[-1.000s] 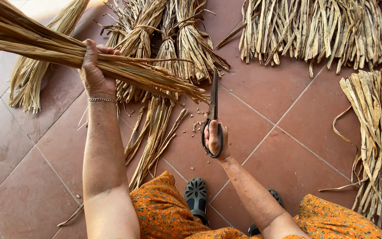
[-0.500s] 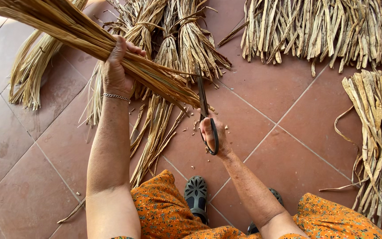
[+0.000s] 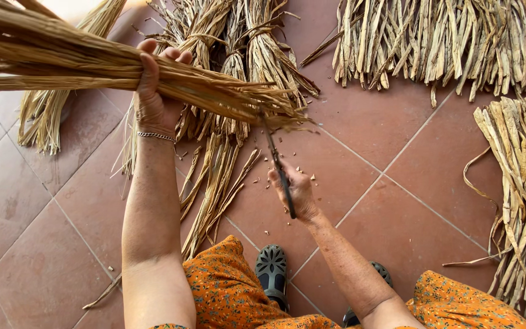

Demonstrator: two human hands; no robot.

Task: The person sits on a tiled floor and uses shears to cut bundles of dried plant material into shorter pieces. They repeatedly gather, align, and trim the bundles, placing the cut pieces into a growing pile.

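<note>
My left hand (image 3: 155,91) grips a thick bundle of dry straw-coloured stalks (image 3: 80,67), held nearly level above the floor with its ends pointing right. My right hand (image 3: 296,192) holds a pair of dark scissors (image 3: 277,161) by the handles. The blades point up and reach the ragged ends of the bundle (image 3: 281,113). Small cut bits (image 3: 263,180) lie on the tiles under the scissors. A thin chain bracelet (image 3: 156,137) sits on my left wrist.
Tied sheaves of the same dry stalks (image 3: 245,42) lie on the red tiled floor (image 3: 397,201) ahead. Loose flat strips are spread at the top right (image 3: 445,42) and right edge (image 3: 522,195). Another sheaf (image 3: 50,116) lies at left. My dark shoes (image 3: 272,271) show below.
The bundle has swung from slanting down-right to nearly level. The scissors have tilted and moved right, following the ends of the stalks.
</note>
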